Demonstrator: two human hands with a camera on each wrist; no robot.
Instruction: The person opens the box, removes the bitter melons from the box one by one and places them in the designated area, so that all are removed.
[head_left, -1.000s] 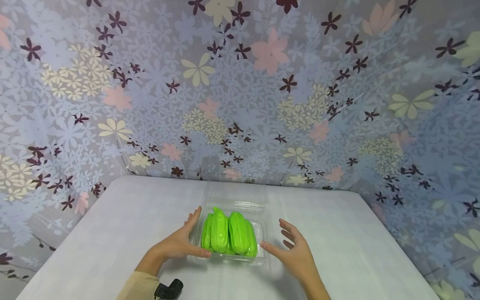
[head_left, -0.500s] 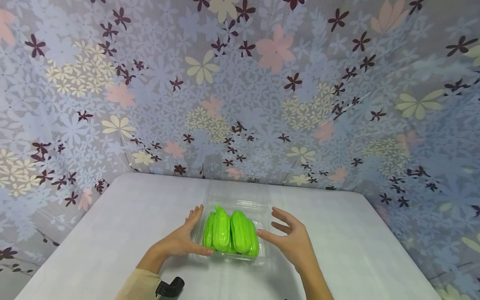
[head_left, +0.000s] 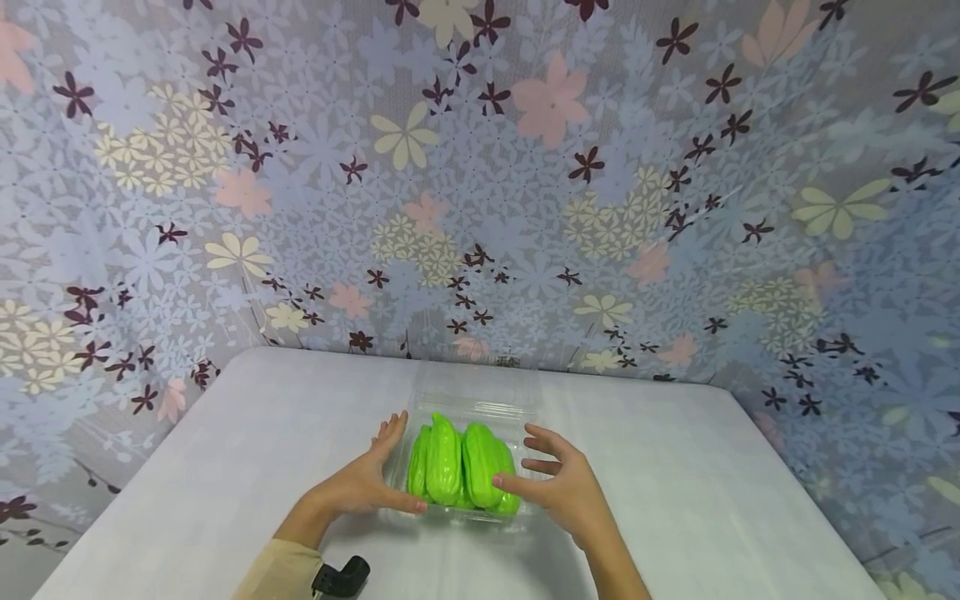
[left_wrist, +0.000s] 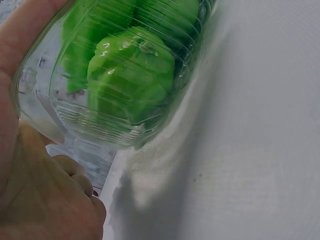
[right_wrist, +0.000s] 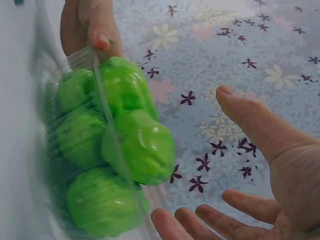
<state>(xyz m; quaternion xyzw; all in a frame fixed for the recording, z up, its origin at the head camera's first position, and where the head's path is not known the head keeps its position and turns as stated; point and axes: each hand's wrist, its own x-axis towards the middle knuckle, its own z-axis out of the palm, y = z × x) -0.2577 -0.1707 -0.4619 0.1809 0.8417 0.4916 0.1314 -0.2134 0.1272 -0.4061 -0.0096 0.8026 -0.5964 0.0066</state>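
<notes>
On the near half of the pale tabletop (head_left: 652, 467), in the head view, a clear container (head_left: 476, 516) stands with its transparent lid (head_left: 474, 382) folded back toward the floral backdrop (head_left: 480, 208), green ribbed vegetables (head_left: 444, 471) heaped inside. The likeliest trouble is a lopsided lift: the left hand (head_left: 358, 485) grips one end, while the right hand (head_left: 558, 487) has no sure hold, so the thin plastic could flex or tip and let the upper pieces roll out. The loose lid could also swing and snag. The container lies between the hands: the left thumb crosses its near corner, the fingers beyond the left side; the right hand is spread at the right end, its thumb overlapping the vegetables in sight, though contact cannot be told from here.

From the left wrist, the container's ribbed end wall fits between that hand's thumb and curled fingers, a shadow falling on the white surface beside it. Whether the base is lifted cannot be judged. Holding by this end alone would probably let the far end sag.

From the right wrist, the right hand appears open, thumb and fingers well separated, its fingertips near the rim; whether any touch cannot be told. The heap rises above the rim, so a careless squeeze might push the upper vegetables out. The left thumb hooks over the opposite corner.
</notes>
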